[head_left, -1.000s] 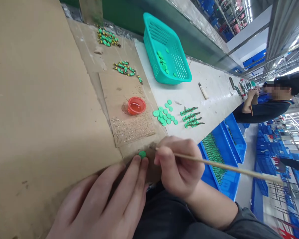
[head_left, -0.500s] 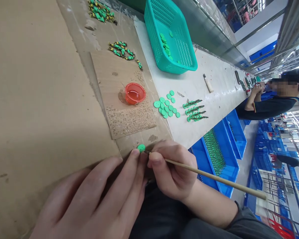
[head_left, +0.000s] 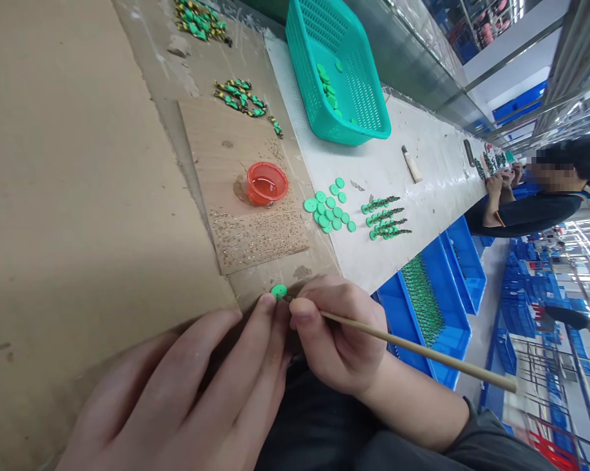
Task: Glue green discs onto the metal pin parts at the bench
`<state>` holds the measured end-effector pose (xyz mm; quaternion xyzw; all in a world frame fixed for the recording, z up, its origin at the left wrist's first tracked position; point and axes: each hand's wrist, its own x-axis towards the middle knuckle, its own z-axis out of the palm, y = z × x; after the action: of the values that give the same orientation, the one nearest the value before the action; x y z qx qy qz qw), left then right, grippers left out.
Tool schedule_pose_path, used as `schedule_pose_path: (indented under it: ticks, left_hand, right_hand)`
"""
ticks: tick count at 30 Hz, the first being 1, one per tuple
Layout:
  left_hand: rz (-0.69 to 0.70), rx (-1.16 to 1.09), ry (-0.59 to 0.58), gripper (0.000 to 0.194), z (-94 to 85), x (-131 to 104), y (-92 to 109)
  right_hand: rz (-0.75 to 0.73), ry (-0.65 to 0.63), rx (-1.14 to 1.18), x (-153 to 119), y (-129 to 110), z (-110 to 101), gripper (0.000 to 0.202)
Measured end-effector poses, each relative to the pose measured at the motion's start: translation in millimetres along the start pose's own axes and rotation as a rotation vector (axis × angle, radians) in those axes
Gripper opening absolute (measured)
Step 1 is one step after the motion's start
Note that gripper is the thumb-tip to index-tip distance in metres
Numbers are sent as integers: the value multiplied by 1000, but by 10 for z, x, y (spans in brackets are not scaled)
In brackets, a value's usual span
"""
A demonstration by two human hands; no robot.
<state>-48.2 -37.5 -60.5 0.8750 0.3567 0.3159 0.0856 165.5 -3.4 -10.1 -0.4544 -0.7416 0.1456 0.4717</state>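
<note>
Between the fingertips of my left hand [head_left: 201, 386] is a small green disc [head_left: 278, 291], held near the table's front edge. My right hand [head_left: 341, 333] pinches a thin wooden stick [head_left: 422, 353] close to its tip, which reaches toward the disc; whether it touches is hard to see. A small red cup [head_left: 267, 184] of clear liquid stands on a spotted cardboard sheet [head_left: 201, 144] beyond my hands. Right of it lies a cluster of loose green discs [head_left: 329, 210], and past those several discs with dark twisted pieces on them [head_left: 387, 219].
A teal basket [head_left: 344, 131] holding green discs stands at the back. Green, yellow and black pieces [head_left: 241, 98] lie behind the cup, with a larger heap [head_left: 199, 23] farther left. A small tube [head_left: 411, 163] lies rightward. Blue bins [head_left: 452, 327] sit below the table edge; another person [head_left: 535, 209] works farther along.
The stick has shifted slightly left with my right hand, its tip closer to the disc. My left hand keeps its hold. The other person's hands have moved.
</note>
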Motion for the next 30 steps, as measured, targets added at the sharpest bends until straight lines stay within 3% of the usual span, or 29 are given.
schedule_pose_path:
  ticks: [3, 9, 14, 20, 26, 30]
  left_hand:
    - [28, -7, 40, 60, 16, -4, -7]
    - [-61, -1, -60, 63, -70, 20, 64]
    - [-25, 169, -20, 56, -157, 295, 72]
    - [-70, 106, -173, 41, -359, 540, 206]
    - [-38, 53, -288, 15, -586, 655, 73]
    - [-102, 7, -237, 16, -764, 503, -34]
  right_hand:
    - [-8, 1, 1, -3, 7, 2, 17]
    - [56, 115, 98, -42, 23, 33, 13]
    - [228, 285, 237, -60, 8, 23, 18]
    - [339, 326, 361, -56, -28, -52, 26]
    - [388, 320, 496, -4, -32, -75, 42]
    - [396, 300, 548, 2, -48, -137, 42]
